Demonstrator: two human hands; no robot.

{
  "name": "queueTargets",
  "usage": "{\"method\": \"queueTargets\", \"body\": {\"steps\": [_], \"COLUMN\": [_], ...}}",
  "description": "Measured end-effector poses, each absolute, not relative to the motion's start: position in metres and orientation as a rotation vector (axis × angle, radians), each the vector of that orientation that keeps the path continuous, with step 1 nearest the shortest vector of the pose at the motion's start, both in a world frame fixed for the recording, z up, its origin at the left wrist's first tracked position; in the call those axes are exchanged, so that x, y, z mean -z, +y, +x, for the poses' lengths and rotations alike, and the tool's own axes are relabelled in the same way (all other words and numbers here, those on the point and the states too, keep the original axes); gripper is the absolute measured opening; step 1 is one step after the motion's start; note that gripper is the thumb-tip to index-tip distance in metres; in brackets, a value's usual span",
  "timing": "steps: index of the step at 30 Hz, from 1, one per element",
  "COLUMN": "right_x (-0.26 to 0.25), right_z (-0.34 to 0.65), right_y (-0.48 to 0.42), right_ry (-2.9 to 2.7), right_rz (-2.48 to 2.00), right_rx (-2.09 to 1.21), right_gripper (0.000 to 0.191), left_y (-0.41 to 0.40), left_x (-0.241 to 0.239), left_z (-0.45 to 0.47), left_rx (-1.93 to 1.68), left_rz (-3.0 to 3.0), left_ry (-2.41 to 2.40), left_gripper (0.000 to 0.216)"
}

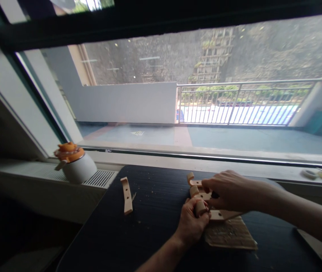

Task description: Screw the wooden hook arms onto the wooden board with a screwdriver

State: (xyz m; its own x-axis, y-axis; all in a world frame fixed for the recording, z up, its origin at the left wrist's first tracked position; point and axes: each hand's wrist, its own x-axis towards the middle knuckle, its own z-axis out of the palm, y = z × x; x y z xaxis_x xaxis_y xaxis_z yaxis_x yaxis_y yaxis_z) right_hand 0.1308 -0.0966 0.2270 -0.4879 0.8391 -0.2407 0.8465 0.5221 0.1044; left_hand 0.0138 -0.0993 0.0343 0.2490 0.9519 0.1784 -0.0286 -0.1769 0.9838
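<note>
On the dark table [155, 226] lies a pale wooden rack with rounded pegs [195, 183]. My left hand [191, 223] is closed around one peg at the rack's near end. Reaching in from the right, my right hand [229, 192] has its fingers curled over the middle of the rack, pinching something small and dark that I cannot make out. Below both hands sits a flat wooden board [230, 235]. A separate curved wooden peg piece [127, 195] rests alone on the table, left of my hands.
A white pot with an orange lid [74, 163] stands on the sill by a vent grille [100, 178]. A wide window [178, 94] runs behind the table. Small objects [316, 175] lie on the sill at the right. A pale board edge [319, 251] shows at the lower right.
</note>
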Motion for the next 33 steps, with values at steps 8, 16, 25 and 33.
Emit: {"method": "queueTargets", "body": {"steps": [8,16,25,33], "right_x": [-0.21,-0.178,-0.149,-0.125], "right_z": [0.136,0.15,0.149,0.156], "right_y": [-0.104,-0.117,-0.107,-0.098], "right_ry": [2.704,2.743,2.919,3.02], "right_rz": [1.585,2.012,2.116,2.111], "right_rx": [0.143,0.095,0.201,0.373], "right_gripper": [0.007,0.011,0.007,0.01], "left_y": [-0.1,-0.096,-0.095,-0.091], "left_x": [-0.036,-0.049,-0.058,-0.052], "left_z": [0.012,0.008,0.0,0.01], "left_rx": [-1.135,-1.008,-0.945,-0.889], "left_rz": [1.418,1.383,1.503,1.603], "left_ry": [0.881,0.812,0.894,1.07], "left_gripper": [0.011,0.032,0.021,0.022]}}
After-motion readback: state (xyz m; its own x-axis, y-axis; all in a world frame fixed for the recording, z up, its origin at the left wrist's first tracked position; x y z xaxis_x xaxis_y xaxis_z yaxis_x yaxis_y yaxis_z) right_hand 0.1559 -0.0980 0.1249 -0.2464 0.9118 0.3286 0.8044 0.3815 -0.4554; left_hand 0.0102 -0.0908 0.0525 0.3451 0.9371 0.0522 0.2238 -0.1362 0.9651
